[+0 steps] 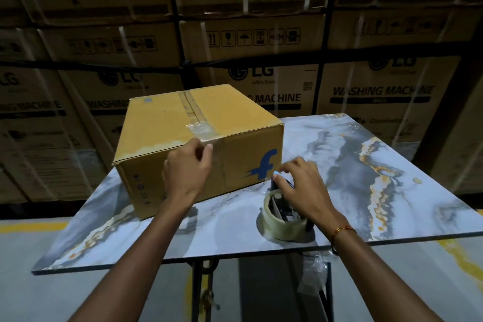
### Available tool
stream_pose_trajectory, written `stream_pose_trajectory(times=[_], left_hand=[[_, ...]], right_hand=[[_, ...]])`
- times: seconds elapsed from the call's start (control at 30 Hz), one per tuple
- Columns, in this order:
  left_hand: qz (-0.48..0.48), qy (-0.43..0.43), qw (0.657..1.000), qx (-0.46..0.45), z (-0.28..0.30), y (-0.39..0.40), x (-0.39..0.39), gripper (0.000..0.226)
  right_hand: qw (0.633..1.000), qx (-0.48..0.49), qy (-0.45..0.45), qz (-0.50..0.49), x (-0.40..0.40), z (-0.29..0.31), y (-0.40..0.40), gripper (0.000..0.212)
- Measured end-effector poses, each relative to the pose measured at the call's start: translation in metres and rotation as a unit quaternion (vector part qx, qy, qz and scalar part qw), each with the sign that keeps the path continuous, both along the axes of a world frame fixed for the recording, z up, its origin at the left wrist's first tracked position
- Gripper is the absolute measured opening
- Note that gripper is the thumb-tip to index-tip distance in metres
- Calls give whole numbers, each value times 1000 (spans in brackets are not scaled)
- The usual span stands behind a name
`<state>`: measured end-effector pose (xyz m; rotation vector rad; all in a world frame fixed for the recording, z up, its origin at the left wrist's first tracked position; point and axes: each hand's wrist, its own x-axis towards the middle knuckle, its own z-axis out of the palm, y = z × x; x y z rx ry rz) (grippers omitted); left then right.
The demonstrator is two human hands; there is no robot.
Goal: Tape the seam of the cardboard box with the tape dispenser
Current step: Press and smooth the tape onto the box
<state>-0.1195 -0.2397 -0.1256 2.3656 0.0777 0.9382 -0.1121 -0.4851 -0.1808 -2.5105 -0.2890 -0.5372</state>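
Note:
A closed brown cardboard box (162, 128) with a blue logo on its near side stands on the marble-patterned table (366, 165). Clear tape runs along its top seam and ends crumpled at the near edge. My left hand (187, 167) rests against the box's near top edge, thumb and fingers pinched at the tape end there. The tape dispenser (283, 214), holding a roll of clear tape, lies on the table to the right of the box. My right hand (304, 188) is on top of the dispenser, its fingers curled over the dark front part.
Stacked large washing machine cartons (261, 47) fill the background behind the table. The table's near edge (183, 259) runs in front of me, with a metal frame and a crumpled bit of plastic (315, 269) beneath it. A yellow floor line (28, 226) is at the left.

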Motion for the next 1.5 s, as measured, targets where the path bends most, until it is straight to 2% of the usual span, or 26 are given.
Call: stream_pose_trajectory(times=[0.1, 0.17, 0.23, 0.33, 0.43, 0.5, 0.77, 0.93, 1.07, 1.27, 1.5], left_hand=[[37, 110, 989, -91, -6, 8, -11, 30], [-2, 165, 967, -195, -14, 7, -17, 24], [-38, 184, 938, -290, -21, 3, -19, 17], [-68, 189, 900, -387, -26, -4, -14, 13], [-82, 185, 856, -476, -27, -12, -10, 16], [-83, 174, 841, -505, -28, -17, -7, 18], [-43, 138, 822, -550, -25, -28, -6, 18], [-58, 142, 847, -509, -29, -2, -20, 21], [-73, 139, 862, -482, -30, 20, -28, 19], [-76, 133, 873, -463, -36, 27, -28, 22], [-50, 102, 908, -404, -44, 27, -20, 21]], right_hand=[[995, -33, -81, 52, 16, 17, 23, 21], [986, -60, -134, 74, 25, 31, 39, 24], [979, -84, -160, 93, 34, 46, 50, 34], [975, -119, -144, 119, 47, 61, 60, 46], [976, -133, -108, 136, 57, 68, 63, 48], [976, -140, -90, 140, 59, 66, 64, 46], [974, -162, -92, 127, 58, 65, 71, 36], [962, -188, -155, 123, 51, 67, 87, 28], [953, -186, -213, 112, 50, 64, 110, 36], [944, -187, -251, 107, 59, 65, 123, 43], [936, -178, -284, 110, 69, 55, 121, 48]])
